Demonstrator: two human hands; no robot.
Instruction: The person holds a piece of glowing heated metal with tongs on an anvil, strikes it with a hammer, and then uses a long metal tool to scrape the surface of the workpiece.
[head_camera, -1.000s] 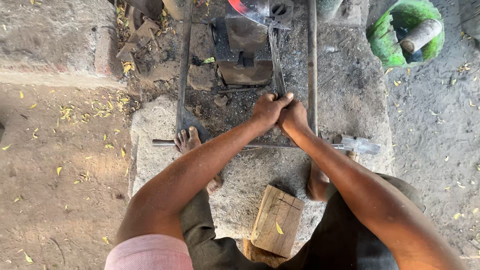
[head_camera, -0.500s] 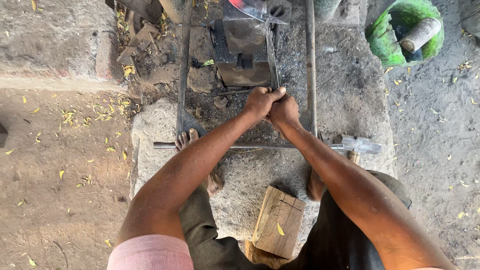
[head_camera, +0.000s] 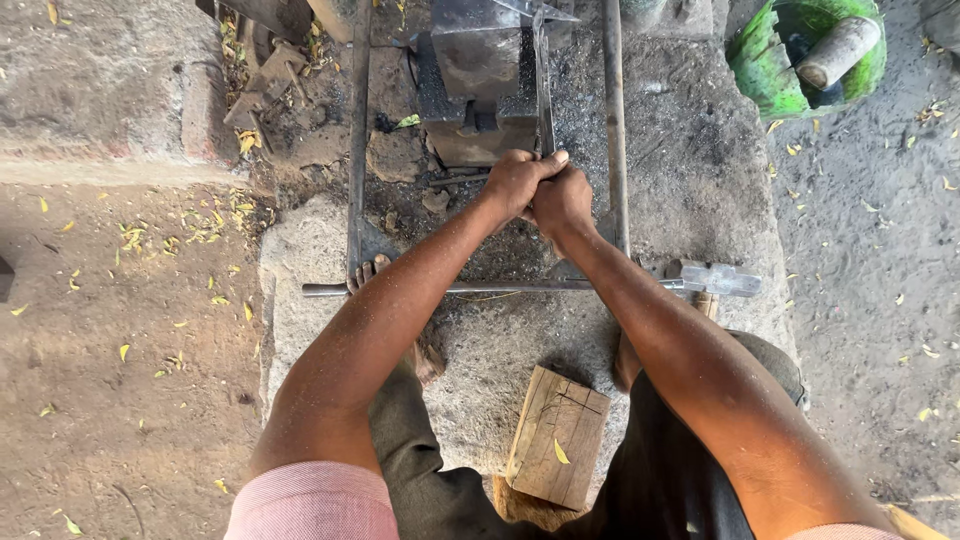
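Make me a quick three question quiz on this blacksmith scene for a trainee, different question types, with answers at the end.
1. True or false: both hands grip the thin flat metal strip that runs up to the dark steel anvil block.
2. Multiple choice: the long grey metal rod lying crosswise passes (a) under the forearms, (b) over the anvil block, (c) inside the green bucket.
3. Fill in: the rectangular wooden block lies between the person's ____.

Key: 1 true, left hand and right hand are clasped together on it; 2 a; 3 legs.
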